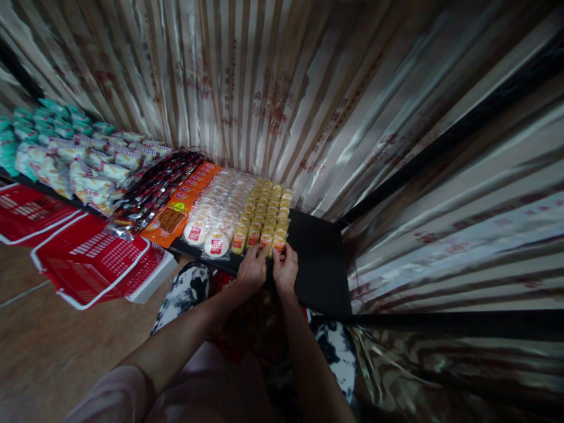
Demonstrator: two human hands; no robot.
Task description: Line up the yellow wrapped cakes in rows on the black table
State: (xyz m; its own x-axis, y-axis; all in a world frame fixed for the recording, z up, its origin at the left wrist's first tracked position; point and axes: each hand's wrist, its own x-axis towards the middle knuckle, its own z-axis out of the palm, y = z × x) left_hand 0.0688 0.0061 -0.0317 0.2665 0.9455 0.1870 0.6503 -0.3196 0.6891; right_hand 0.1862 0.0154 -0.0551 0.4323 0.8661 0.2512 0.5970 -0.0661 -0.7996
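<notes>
Yellow wrapped snack packets (259,214) stand in close rows on a black shelf (315,252). My left hand (252,270) is at the front of these rows, its fingers bent and closed on the lower end of a front packet. Beside it, my right hand (285,269) pinches the front packet of the rightmost row (279,242) between thumb and fingers. Both sets of fingertips partly hide the packets' lower ends. Round white crackers in clear wrappers (217,242) lie in rows just left of the yellow packets.
Left along the shelf lie an orange snack bag (165,228), dark shiny packets (161,188), white packets (92,182) and green packets (53,120). Red baskets (94,255) stand on the floor. A printed plastic sheet (264,82) hangs behind; a dark bar (440,141) crosses at right.
</notes>
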